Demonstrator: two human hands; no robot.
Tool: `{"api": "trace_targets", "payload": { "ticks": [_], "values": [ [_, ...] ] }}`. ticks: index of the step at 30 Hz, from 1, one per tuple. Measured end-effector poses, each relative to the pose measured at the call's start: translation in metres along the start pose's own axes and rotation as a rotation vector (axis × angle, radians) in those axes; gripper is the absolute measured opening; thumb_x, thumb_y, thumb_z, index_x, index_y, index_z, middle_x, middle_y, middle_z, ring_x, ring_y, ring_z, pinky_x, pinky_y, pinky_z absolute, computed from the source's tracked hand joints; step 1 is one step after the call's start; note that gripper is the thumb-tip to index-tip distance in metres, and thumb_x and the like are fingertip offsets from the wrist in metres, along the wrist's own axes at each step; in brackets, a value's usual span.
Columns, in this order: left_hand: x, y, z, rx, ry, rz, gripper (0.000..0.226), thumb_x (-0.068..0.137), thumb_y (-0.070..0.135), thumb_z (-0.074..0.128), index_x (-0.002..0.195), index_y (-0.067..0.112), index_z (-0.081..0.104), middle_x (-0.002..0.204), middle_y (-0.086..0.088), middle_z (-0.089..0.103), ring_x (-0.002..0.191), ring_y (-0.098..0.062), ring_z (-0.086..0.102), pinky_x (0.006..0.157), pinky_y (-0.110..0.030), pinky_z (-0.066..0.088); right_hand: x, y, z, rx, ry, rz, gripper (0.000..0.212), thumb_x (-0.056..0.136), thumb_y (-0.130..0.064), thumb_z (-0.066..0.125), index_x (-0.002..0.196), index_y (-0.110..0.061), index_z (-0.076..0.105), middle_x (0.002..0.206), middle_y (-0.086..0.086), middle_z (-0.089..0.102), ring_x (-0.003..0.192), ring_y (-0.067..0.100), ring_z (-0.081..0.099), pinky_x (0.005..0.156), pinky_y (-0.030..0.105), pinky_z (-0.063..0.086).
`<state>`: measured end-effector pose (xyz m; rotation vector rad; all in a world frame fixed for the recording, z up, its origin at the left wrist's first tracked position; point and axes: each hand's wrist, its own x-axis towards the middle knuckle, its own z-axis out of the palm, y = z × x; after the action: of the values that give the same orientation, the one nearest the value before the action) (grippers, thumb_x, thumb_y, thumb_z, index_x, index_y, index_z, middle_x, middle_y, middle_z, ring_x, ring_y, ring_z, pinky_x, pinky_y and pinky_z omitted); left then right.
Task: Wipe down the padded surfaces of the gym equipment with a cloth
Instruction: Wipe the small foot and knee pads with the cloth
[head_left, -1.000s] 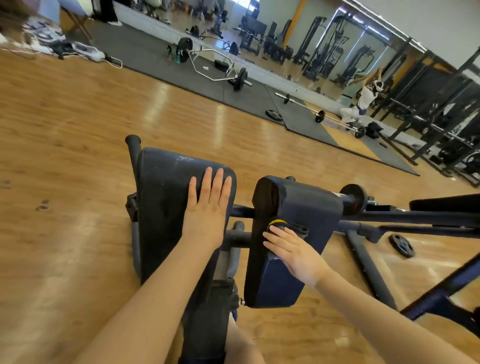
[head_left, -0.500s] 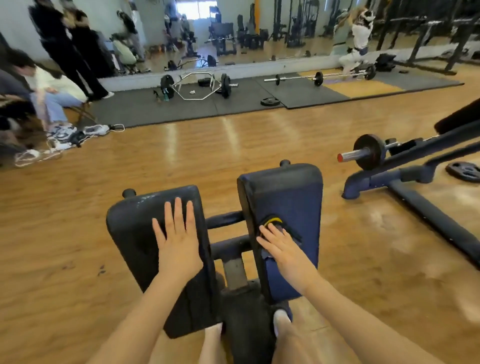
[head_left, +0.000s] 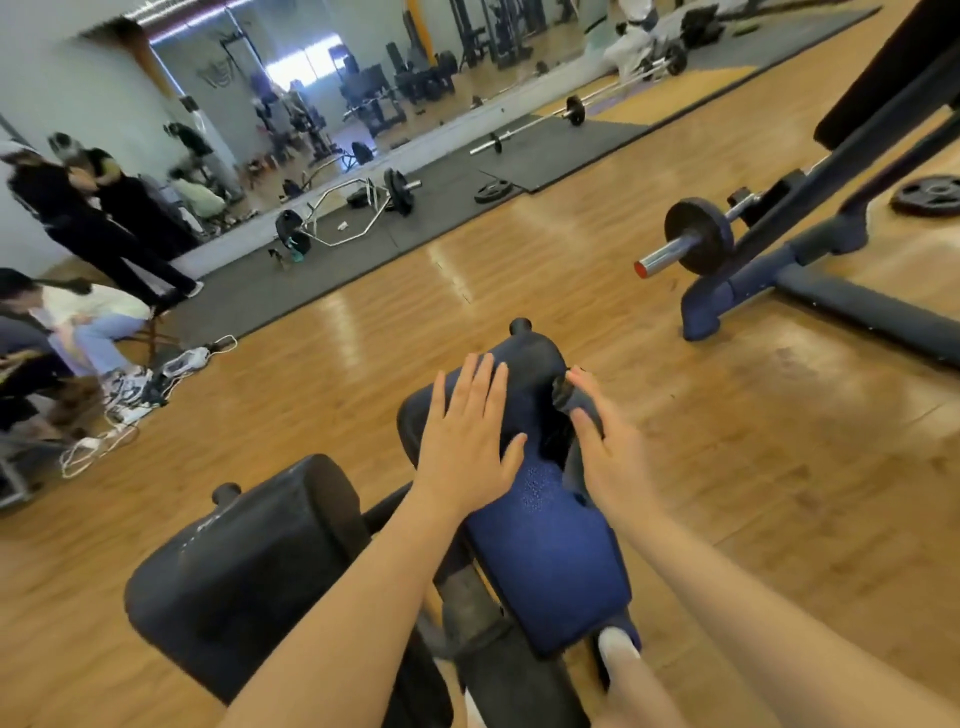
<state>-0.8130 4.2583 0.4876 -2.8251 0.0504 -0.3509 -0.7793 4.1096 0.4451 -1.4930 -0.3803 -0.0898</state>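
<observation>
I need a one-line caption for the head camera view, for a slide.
Both hands on the blue pad: left hand lies flat, right hand presses a dark cloth at its edge.

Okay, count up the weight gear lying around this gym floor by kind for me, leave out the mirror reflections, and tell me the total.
Hex trap bar on the mat: 1
Straight barbell on the mat: 1
Loose weight plates flat on the floor: 2, one at the mat edge, one by the frame on the right
Plate on the machine's chrome peg: 1
Total: 5
</observation>
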Motion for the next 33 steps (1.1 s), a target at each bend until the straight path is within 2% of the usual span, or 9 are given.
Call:
{"api": "trace_targets", "payload": {
  "ticks": [4,6,9,12,17,19,22,27,33],
  "values": [
    [0.003,-0.005,0.015,0.03,0.016,0.001,0.075,0.083,0.049,0.037,0.143,0.004,0.037,0.148,-0.013,0.038,0.137,-0.028,0.036,0.112,-0.046,0.023,0.055,-0.006,0.005,0.154,0.13,0.133,0.031,0.099,-0.014,0.038,0.128,-0.013,0.051,0.116,-0.008,0.055,0.114,0.006,0.049,0.082,0.0,0.038],
    [0.003,-0.004,0.017,0.039,0.035,0.002,0.075,0.083,0.049,0.038,0.142,0.004,0.037,0.148,-0.014,0.039,0.137,-0.028,0.036,0.111,-0.045,0.025,0.076,-0.006,0.009,0.201,0.05,0.21,0.026,0.1,-0.018,0.037,0.12,-0.014,0.055,0.102,-0.01,0.058,0.101,0.007,0.055,0.076,0.006,0.043],
    [0.004,-0.005,0.019,0.041,0.045,0.007,0.076,0.082,0.049,0.039,0.143,0.004,0.036,0.148,-0.014,0.038,0.137,-0.028,0.035,0.111,-0.045,0.027,0.078,-0.002,0.014,0.186,-0.051,0.223,0.019,0.1,-0.02,0.039,0.095,-0.024,0.057,0.089,-0.011,0.06,0.085,0.002,0.058,0.071,0.016,0.045],
    [0.004,-0.005,0.021,0.047,0.061,0.001,0.076,0.082,0.049,0.04,0.142,0.003,0.037,0.147,-0.015,0.039,0.136,-0.028,0.037,0.11,-0.045,0.029,0.043,0.012,0.008,0.129,-0.007,0.237,0.021,0.098,-0.014,0.042,0.084,-0.026,0.053,0.08,-0.01,0.058,0.066,-0.012,0.057,0.059,0.007,0.041],
    [0.005,-0.004,0.021,0.051,0.081,-0.001,0.075,0.082,0.049,0.04,0.141,0.002,0.039,0.146,-0.015,0.04,0.135,-0.029,0.039,0.109,-0.046,0.031,-0.016,0.051,-0.011,-0.062,-0.071,0.337,0.016,0.099,-0.017,0.04,0.1,-0.018,0.056,0.087,-0.011,0.06,0.086,0.012,0.058,0.063,0.013,0.041],
    [0.005,-0.003,0.022,0.043,0.092,0.004,0.075,0.081,0.048,0.039,0.141,0.002,0.039,0.146,-0.016,0.04,0.135,-0.03,0.039,0.108,-0.047,0.033,0.003,0.043,-0.018,0.038,0.004,0.377,0.02,0.099,-0.015,0.039,0.106,-0.009,0.057,0.091,-0.002,0.061,0.088,0.017,0.057,0.058,0.007,0.043],
    [0.006,-0.004,0.022,0.039,0.097,0.006,0.075,0.081,0.047,0.038,0.141,0.001,0.039,0.146,-0.016,0.04,0.135,-0.03,0.039,0.108,-0.047,0.035,0.057,0.012,-0.017,0.156,0.171,0.379,0.027,0.1,-0.019,0.038,0.115,-0.005,0.055,0.103,0.008,0.061,0.106,0.024,0.055,0.077,0.022,0.045],
    [0.006,-0.005,0.024,0.044,0.126,0.014,0.075,0.082,0.048,0.038,0.141,0.001,0.039,0.146,-0.016,0.041,0.134,-0.03,0.04,0.107,-0.047,0.036,0.085,-0.009,0.012,0.17,-0.048,0.32,0.02,0.101,-0.027,0.033,0.101,-0.024,0.053,0.087,-0.014,0.057,0.081,-0.002,0.054,0.067,0.008,0.043],
    [0.006,-0.004,0.025,0.05,0.125,0.013,0.075,0.082,0.047,0.038,0.141,0.001,0.038,0.146,-0.016,0.04,0.134,-0.03,0.039,0.107,-0.048,0.035,0.02,0.037,0.002,0.101,-0.013,0.392,0.023,0.101,-0.025,0.031,0.106,-0.022,0.054,0.1,-0.005,0.06,0.096,0.01,0.057,0.081,0.019,0.043]
  ]
}}
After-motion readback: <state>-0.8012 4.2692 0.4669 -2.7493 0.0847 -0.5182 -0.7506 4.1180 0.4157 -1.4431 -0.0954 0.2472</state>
